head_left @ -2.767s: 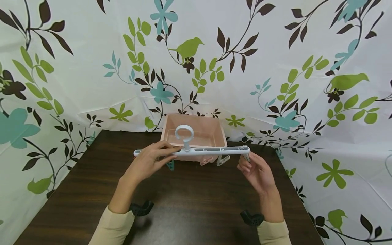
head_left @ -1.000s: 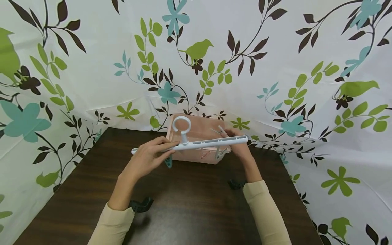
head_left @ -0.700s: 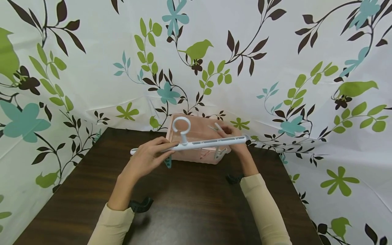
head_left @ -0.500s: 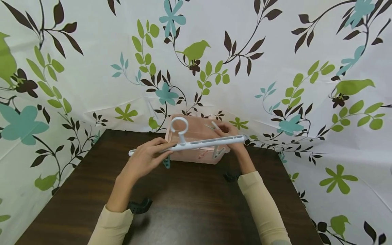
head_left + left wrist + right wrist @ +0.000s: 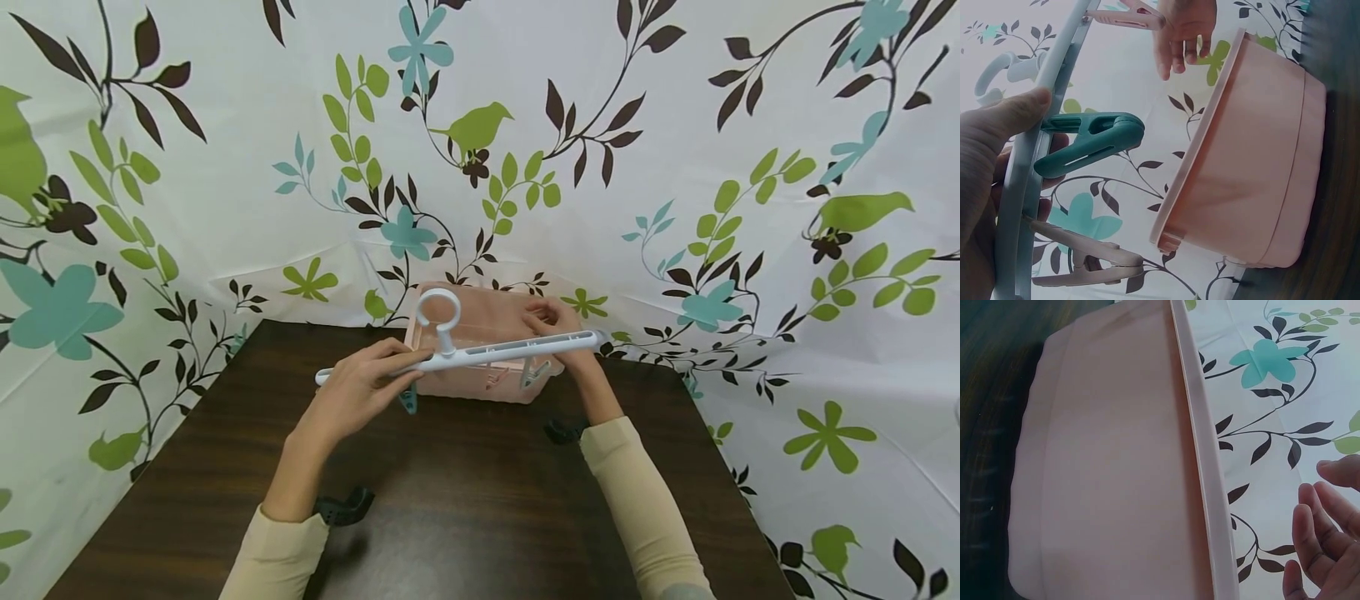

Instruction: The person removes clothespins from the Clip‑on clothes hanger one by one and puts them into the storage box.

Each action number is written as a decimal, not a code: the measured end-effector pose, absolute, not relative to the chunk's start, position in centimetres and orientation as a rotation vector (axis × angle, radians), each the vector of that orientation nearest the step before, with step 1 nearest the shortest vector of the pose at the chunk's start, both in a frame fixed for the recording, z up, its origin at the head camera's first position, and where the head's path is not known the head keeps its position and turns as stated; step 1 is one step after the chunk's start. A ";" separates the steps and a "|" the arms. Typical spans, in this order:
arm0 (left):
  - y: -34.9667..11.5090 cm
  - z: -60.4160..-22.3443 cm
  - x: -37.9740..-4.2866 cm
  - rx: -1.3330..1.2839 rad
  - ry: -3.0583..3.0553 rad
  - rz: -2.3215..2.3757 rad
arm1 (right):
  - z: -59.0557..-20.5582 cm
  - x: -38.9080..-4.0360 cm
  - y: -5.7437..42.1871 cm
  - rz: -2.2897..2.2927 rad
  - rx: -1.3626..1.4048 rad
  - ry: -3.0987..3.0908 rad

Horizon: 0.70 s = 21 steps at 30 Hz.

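My left hand (image 5: pixel 360 383) grips a pale blue-white clip hanger (image 5: pixel 517 348) on the left part of its bar, hook up, the bar tilted a little higher at its right end. Under the bar hang a teal clothespin (image 5: pixel 1097 137), a beige clothespin (image 5: pixel 1091 259) beside my left fingers, a pink clothespin (image 5: pixel 497 377) and a pale greyish clothespin (image 5: pixel 534 372). Behind the bar's right end, my right hand (image 5: pixel 562 321) hovers over a pink plastic basin (image 5: pixel 465 312), fingers loosely bent with nothing between them. The right wrist view shows those fingers apart, beyond the basin's rim.
The basin stands at the back of a dark wooden table (image 5: pixel 465 500), close to a white cloth backdrop (image 5: pixel 525 50) printed with leaves and birds. Its near wall is partly covered by the hanger. The cloth also flanks both table sides.
My right hand moved from the hanger's right end to over the basin with a pale clothespin and has let it go. My left hand kept hold of the hanger, whose right end rose slightly.
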<state>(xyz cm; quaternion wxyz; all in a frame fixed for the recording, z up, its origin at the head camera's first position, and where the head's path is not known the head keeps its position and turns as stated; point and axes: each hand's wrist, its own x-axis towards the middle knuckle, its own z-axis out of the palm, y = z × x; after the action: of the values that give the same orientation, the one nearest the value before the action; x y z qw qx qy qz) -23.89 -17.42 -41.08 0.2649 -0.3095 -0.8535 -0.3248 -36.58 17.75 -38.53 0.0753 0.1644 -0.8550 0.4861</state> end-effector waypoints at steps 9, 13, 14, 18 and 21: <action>-17.4 -41.1 -23.8 -0.829 -2.315 -0.860 | -37.4 -34.9 17.4 1.517 0.525 -2.541; -17.5 -41.0 -23.8 -0.820 -2.314 -0.865 | -35.8 -32.6 16.7 1.643 0.601 -2.460; -17.6 -41.0 -23.7 -0.816 -2.313 -0.867 | -35.5 -32.1 16.6 1.663 0.620 -2.443; -17.8 -40.9 -23.7 -0.791 -2.322 -0.874 | -35.6 -31.2 16.7 1.680 0.664 -2.426; -18.0 -40.8 -23.6 -0.775 -2.334 -0.871 | -36.6 -31.1 17.3 1.625 0.672 -2.458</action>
<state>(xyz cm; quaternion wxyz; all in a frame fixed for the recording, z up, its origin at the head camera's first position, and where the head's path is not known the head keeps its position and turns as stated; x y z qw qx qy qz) -23.56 -17.96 -40.82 0.2630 -0.2867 -0.8630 -0.3222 -31.10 17.27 -36.55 0.0599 0.2219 -0.8119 0.5367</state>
